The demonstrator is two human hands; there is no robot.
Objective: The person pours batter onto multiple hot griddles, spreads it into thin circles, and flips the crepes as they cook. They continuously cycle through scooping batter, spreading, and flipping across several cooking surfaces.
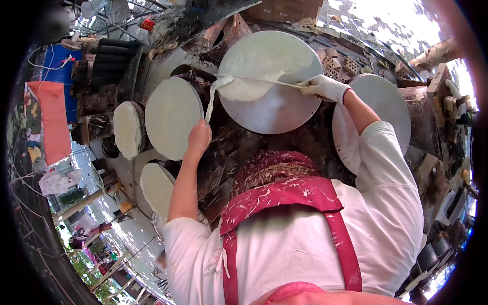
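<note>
The person stood over a dark, sooty stove w/ several round pans. The right hand, in a white knit glove, was closed round one end of a thin pale stick. The stick's long axis ran nearly level, left-right, across the upper part of the large round grey metal griddle, straight ahead of the person. Draped on the stick's far (left) end was a thin white sheet of cooked batter, part lying on the griddle below the stick, part hanging off its left rim as a narrow strip.

The left hand, bare, was closed on the lower tail of that hanging strip, just off the griddle's left edge, above the black gap between pans. So the sheet lay between the hands: right hand at the stick's right end, left hand lower & nearer the body. The left was the nearer to the sheet itself; the right touched only the stick.

To the left sat a round cream-coated disc and two smaller ones; another grey round plate was at right, behind the right forearm. A red batter-spattered apron covered the white shirt.
</note>
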